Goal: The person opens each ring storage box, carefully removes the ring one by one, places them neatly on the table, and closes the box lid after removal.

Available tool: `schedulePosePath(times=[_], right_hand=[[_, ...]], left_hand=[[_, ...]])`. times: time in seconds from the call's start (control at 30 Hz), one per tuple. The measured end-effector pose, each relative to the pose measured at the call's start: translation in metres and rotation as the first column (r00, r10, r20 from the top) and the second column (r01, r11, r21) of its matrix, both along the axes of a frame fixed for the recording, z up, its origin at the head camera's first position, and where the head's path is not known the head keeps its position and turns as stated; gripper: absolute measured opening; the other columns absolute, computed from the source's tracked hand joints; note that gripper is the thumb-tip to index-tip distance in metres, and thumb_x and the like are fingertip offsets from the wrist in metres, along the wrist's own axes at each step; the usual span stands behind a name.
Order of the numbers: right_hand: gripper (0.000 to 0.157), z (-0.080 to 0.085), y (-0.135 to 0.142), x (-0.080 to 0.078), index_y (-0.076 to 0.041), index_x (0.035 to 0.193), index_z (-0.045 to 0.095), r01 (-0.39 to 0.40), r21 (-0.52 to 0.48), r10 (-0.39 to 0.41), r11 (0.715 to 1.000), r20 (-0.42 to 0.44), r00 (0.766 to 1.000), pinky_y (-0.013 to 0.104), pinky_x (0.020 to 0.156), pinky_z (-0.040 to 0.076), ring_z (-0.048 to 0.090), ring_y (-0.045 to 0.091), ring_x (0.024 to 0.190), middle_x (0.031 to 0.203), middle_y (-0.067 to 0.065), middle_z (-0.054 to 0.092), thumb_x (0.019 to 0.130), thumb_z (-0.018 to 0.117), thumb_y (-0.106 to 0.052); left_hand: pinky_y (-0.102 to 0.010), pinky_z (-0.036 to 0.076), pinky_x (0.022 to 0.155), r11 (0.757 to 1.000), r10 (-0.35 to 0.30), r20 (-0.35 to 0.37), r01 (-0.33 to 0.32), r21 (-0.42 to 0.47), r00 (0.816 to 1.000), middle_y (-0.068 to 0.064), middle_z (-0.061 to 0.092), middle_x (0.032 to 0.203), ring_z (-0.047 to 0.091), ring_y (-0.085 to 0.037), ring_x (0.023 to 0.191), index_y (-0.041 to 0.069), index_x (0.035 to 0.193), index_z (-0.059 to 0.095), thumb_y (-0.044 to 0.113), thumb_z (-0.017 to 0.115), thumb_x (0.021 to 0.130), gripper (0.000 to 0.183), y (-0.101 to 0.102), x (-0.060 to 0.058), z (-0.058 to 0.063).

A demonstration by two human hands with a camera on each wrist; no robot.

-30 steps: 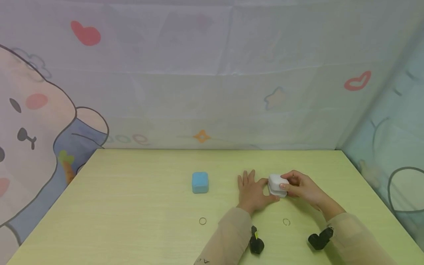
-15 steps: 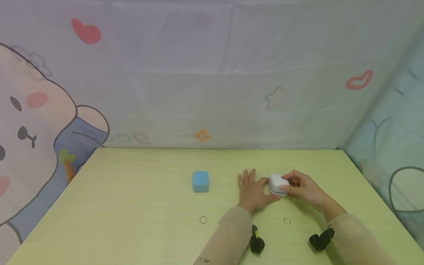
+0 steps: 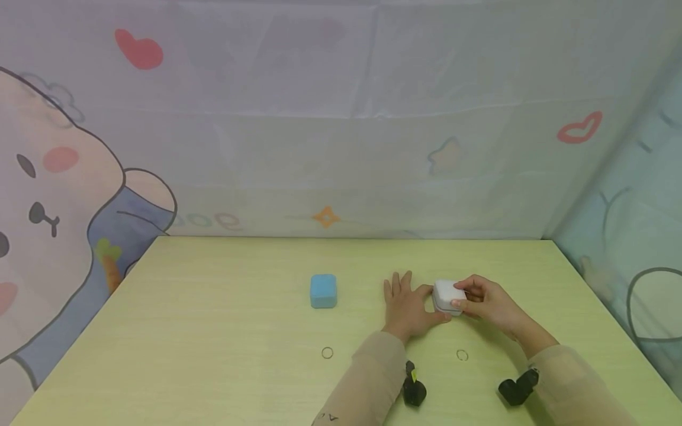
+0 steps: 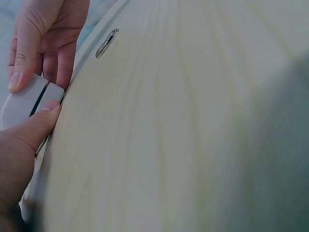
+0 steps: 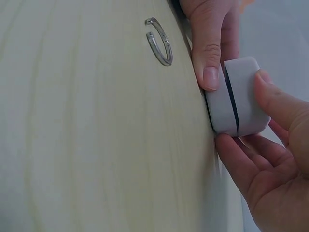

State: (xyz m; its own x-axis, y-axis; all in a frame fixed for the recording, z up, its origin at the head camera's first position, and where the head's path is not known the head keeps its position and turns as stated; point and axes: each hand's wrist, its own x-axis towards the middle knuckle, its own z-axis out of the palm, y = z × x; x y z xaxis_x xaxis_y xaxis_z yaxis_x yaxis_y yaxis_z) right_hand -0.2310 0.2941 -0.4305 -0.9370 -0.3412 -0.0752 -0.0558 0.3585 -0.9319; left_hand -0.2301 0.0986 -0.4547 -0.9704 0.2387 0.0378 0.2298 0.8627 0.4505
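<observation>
A small white jewelry box (image 3: 449,296) with rounded corners sits on the table at the right, between both hands. My left hand (image 3: 408,312) holds its lower part between thumb and index finger, the other fingers spread on the tabletop. My right hand (image 3: 489,305) grips the lid, thumb in front and fingers behind. A thin dark seam runs between lid and base of the white box (image 5: 237,99) in the right wrist view. Whatever is inside is hidden. Nearer the person lies an open-ended silver ring (image 5: 160,43), also visible as a ring (image 4: 107,43) in the left wrist view.
A light blue box (image 3: 323,291) of similar shape stands left of the hands. Another thin ring (image 3: 327,352) lies in front of it on the pale wooden table (image 3: 186,331). Behind the table hangs a printed cloth (image 3: 298,118).
The white lid has come down toward its base, and the gap at the front has narrowed to a seam. Both hands keep nearly the same place; the blue box and rings lie as before.
</observation>
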Motion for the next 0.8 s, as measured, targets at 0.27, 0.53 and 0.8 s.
schedulePosePath(times=[0.27,0.53,0.8], right_hand=[[0.041,0.0023,-0.0011,0.0022,0.010,0.119,0.048,-0.007,0.043,0.009,0.999,-0.061,0.998,0.023,0.081,0.054,0.052,0.036,0.120,0.128,0.034,0.050,0.090,0.065,-0.015],[0.040,0.0029,-0.0024,0.0022,0.009,0.117,0.049,-0.005,0.060,0.010,0.998,-0.078,0.997,0.023,0.082,0.054,0.044,0.047,0.126,0.132,0.035,0.046,0.089,0.066,-0.013],[0.040,0.0013,-0.0029,0.0008,0.010,0.116,0.048,-0.015,0.052,0.019,0.999,-0.074,0.997,0.023,0.081,0.054,0.043,0.048,0.126,0.132,0.035,0.045,0.088,0.066,-0.012]], left_hand=[[-0.052,0.010,0.117,1.000,0.002,-0.011,-0.003,-0.015,1.000,-0.009,0.029,0.154,0.016,-0.035,0.145,0.033,0.129,0.057,0.065,0.063,0.076,0.062,0.0013,0.0006,0.0021],[-0.053,0.011,0.117,1.000,-0.001,-0.015,0.001,-0.018,1.000,-0.009,0.029,0.154,0.017,-0.036,0.145,0.033,0.129,0.056,0.065,0.063,0.076,0.062,0.0011,0.0008,0.0027],[-0.053,0.011,0.117,1.000,-0.005,-0.017,0.005,-0.018,1.000,-0.010,0.028,0.154,0.016,-0.036,0.145,0.033,0.131,0.054,0.064,0.062,0.077,0.063,0.0002,0.0011,0.0024]])
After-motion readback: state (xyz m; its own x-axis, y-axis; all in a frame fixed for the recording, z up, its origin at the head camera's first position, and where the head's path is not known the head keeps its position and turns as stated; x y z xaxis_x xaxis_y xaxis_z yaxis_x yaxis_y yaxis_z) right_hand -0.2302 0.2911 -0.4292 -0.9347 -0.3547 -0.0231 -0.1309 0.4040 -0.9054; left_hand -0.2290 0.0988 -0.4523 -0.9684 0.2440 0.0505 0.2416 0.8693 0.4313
